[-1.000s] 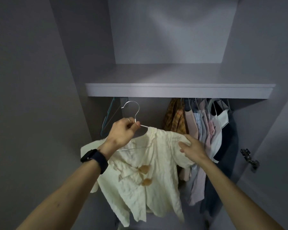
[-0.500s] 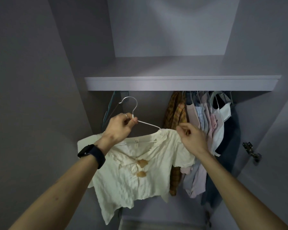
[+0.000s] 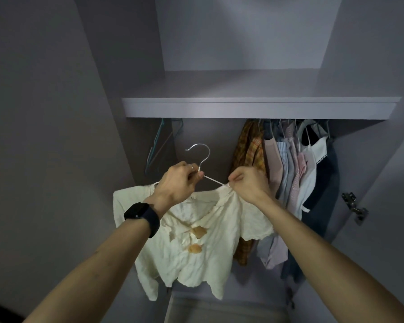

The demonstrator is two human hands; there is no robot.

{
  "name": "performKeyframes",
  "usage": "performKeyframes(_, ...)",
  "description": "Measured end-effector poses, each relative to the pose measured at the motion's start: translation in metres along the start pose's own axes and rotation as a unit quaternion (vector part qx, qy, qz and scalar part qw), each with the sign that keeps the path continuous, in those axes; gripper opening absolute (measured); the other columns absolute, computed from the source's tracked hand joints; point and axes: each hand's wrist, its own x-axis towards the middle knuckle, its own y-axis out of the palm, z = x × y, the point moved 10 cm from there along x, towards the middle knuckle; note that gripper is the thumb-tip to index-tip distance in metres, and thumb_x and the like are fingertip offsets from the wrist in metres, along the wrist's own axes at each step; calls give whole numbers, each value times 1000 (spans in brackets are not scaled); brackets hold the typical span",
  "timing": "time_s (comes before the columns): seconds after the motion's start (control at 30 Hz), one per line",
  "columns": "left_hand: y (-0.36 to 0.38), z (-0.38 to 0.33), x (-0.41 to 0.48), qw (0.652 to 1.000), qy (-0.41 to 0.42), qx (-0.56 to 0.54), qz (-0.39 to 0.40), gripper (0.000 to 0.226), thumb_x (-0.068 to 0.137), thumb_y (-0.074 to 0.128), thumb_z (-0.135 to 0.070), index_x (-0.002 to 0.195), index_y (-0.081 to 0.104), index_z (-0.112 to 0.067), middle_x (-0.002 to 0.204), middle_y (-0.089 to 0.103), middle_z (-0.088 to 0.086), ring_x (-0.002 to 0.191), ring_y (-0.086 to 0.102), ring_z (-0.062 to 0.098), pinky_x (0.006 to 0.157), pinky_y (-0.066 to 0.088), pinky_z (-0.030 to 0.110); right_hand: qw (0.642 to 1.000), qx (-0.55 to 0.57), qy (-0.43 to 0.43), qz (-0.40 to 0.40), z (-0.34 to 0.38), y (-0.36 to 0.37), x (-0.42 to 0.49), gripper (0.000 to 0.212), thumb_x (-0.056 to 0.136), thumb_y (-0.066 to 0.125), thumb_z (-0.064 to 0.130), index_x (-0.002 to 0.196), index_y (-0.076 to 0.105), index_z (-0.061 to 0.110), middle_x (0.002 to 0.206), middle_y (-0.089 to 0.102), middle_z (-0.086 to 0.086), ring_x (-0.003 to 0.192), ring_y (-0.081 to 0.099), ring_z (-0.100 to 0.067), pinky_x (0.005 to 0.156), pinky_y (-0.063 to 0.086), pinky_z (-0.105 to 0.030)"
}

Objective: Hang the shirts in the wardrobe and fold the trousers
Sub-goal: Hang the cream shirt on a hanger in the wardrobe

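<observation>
A: Count with me: one cream shirt with two tan buttons, one hanger, and your two hands on them.

B: Your left hand grips the hanger at its neck, just under the hook. Your right hand pinches the shirt's shoulder edge where the bare wire arm meets the cloth. There is one watch on your left wrist (and one ring on that hand).

A: The shirt hangs in front of the open wardrobe, below its one shelf, with the hook free in the air.

B: To your right is a packed bunch of hung clothes, too tight to count. To your left are bare teal hangers. One hinge sits on the right. The walls are grey and the light is dim.

A: Since half a second ago, your right hand has closed in toward the left. Its fingers, then loose over the shoulder, now curl tight on the cloth.

B: Your left hand's hold is unchanged.
</observation>
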Motion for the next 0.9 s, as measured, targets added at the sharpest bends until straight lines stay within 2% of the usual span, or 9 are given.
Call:
performKeyframes(0.07, 3, -1, -1, 1000, -3, 9, 1, 23, 102, 53, -41, 84, 58, -27, 92, 55, -1, 81, 58, 20, 74, 48, 34, 995, 91, 8, -44, 7, -13, -4, 13, 86, 71, 19, 96, 76, 26, 91, 74, 14, 85, 65, -1, 82, 49, -19)
performKeyframes(0.1, 3, 1, -1, 1000, -10, 7, -7, 24, 102, 53, -40, 85, 60, -25, 92, 54, -1, 81, 58, 21, 73, 47, 34, 994, 103, -8, -33, 14, -12, -8, 14, 85, 71, 20, 95, 75, 28, 88, 73, 17, 83, 66, 1, 81, 51, -20)
performKeyframes(0.23, -8, 15, 4, 997, -47, -31, -43, 29, 102, 54, -41, 80, 57, -21, 86, 54, 1, 79, 55, 22, 73, 43, 33, 995, 3, -48, 93, 12, 13, -33, 18, 80, 68, 23, 95, 74, 33, 81, 70, 21, 88, 66, 0, 81, 54, -22)
performKeyframes(0.27, -9, 18, 4, 997, -52, -40, -43, 30, 102, 54, -40, 81, 58, -19, 86, 55, 1, 80, 56, 21, 75, 44, 33, 994, -17, -47, 98, 5, 14, -36, 20, 81, 67, 23, 98, 73, 33, 85, 69, 21, 91, 66, -2, 81, 53, -22)
performKeyframes(0.37, -7, 16, 4, 998, -40, -54, -20, 32, 102, 54, -40, 86, 65, -15, 88, 58, 2, 81, 57, 18, 76, 43, 30, 997, -7, -67, 26, -2, -3, -33, 28, 88, 70, 26, 116, 68, 29, 107, 59, 15, 84, 65, -3, 82, 52, -25)
performKeyframes(0.47, -8, -1, 5, 997, -11, -72, -3, 29, 102, 55, -40, 86, 67, -17, 86, 57, -1, 80, 57, 14, 73, 40, 24, 990, -13, -123, 60, 12, -3, -23, 36, 97, 65, 30, 132, 62, 28, 121, 50, 16, 81, 61, 4, 76, 43, -11)
performKeyframes(0.6, -7, -16, 6, 998, 22, -56, -8, 25, 102, 55, -40, 81, 59, -28, 83, 52, -5, 76, 53, 11, 75, 43, 28, 974, -99, -191, 63, 23, -1, -20, 22, 100, 61, 30, 114, 73, 20, 99, 72, 2, 91, 66, -18, 74, 47, -29)
performKeyframes(0.77, 4, -15, 6, 999, 23, -34, -19, 24, 101, 54, -44, 81, 55, -31, 86, 48, -7, 78, 54, 15, 76, 48, 34, 970, -100, -210, 69, 26, -1, -27, 26, 100, 60, 38, 112, 74, 19, 98, 71, 3, 89, 64, -13, 77, 50, -29)
performKeyframes(0.9, 15, -24, 6, 999, 40, -10, -12, 24, 101, 52, -47, 90, 63, -29, 88, 47, -9, 89, 56, 18, 77, 48, 37, 974, -80, -178, 114, 12, 2, -28, 18, 100, 60, 35, 106, 72, 23, 87, 73, 8, 82, 66, -6, 75, 56, -37)
